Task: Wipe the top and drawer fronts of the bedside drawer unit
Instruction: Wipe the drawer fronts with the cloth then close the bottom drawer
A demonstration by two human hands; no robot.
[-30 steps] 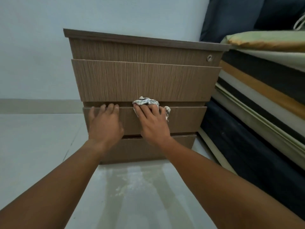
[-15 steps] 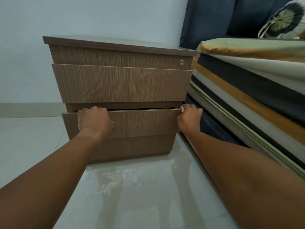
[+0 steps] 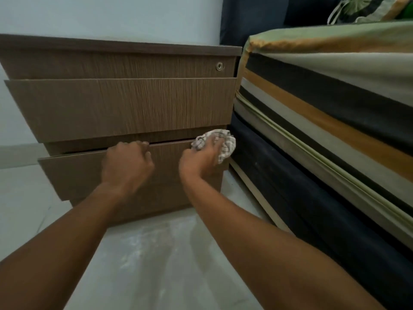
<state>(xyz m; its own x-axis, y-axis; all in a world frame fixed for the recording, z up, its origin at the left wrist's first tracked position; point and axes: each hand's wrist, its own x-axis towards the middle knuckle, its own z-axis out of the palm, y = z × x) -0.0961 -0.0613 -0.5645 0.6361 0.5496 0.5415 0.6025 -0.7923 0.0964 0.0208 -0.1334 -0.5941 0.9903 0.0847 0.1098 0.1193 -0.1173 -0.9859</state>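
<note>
The brown wood-grain bedside drawer unit [image 3: 120,104] fills the left and middle of the head view, with a small round lock [image 3: 220,66] on its top drawer front. Its lower drawer [image 3: 73,173] stands slightly pulled out. My left hand [image 3: 126,163] curls its fingers over that drawer's top edge near the middle. My right hand [image 3: 201,157] presses a checked white cloth [image 3: 225,142] against the drawer front's upper right corner.
A bed with a striped green, orange and black cover [image 3: 324,104] stands close on the right of the unit, over a dark base [image 3: 312,211]. Pale glossy floor tiles [image 3: 156,260] lie in front. A light wall [image 3: 111,16] is behind.
My right hand came back from the drawer's right end onto its front, with the cloth now showing. My left hand shifted toward the drawer's middle. The view moved closer and rightward.
</note>
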